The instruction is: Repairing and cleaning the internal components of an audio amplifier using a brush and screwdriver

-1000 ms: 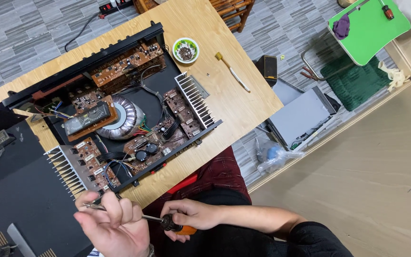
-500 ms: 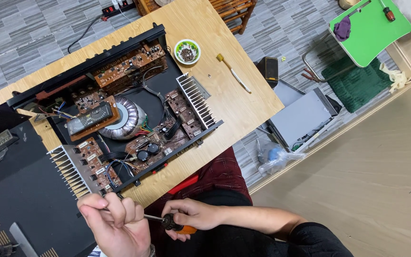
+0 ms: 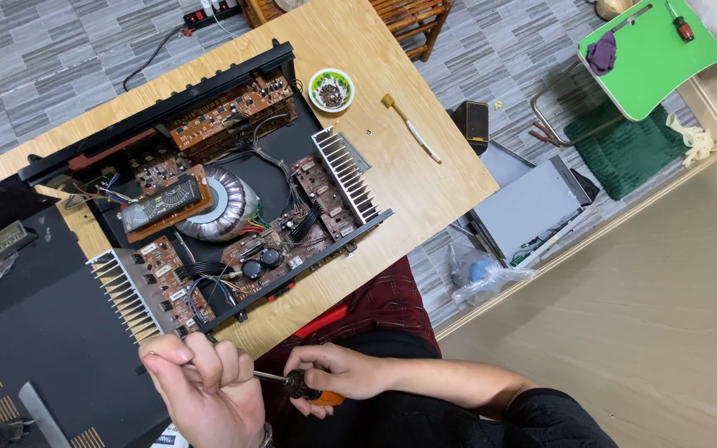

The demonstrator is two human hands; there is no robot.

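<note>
- Screwdriver (image 3: pixel 304 386) with an orange-and-black handle lies level in front of the person's lap, just off the near edge of the wooden table (image 3: pixel 425 178); its thin metal shaft points toward the near corner of the opened amplifier chassis (image 3: pixel 209 199).
- Right hand (image 3: pixel 338 373) has its fingers curled tight around the screwdriver handle.
- Left hand (image 3: pixel 205 386) is bunched with fingers together, pinched at the shaft's tip end; whether it touches the tip I cannot tell.
- Amplifier chassis sits slantwise on the table, lid off, with brown circuit boards, a round toroidal transformer (image 3: pixel 221 203) in the middle and finned heat sinks (image 3: pixel 342 174) at both ends; its near rail runs close along the table edge, leaving only a thin strip of wood.
- Black perforated cover (image 3: pixel 35 332) lies flat just beside the left hand, touching the chassis end.
- Open tabletop lies beyond the far heat sink, holding only a small green-rimmed bowl of screws (image 3: pixel 331 89) and a white-handled brush (image 3: pixel 411 127), well apart from the hands.
- Silver device casing (image 3: pixel 529 207) and a green folding tray (image 3: pixel 645 54) rest on the floor off to the right.
</note>
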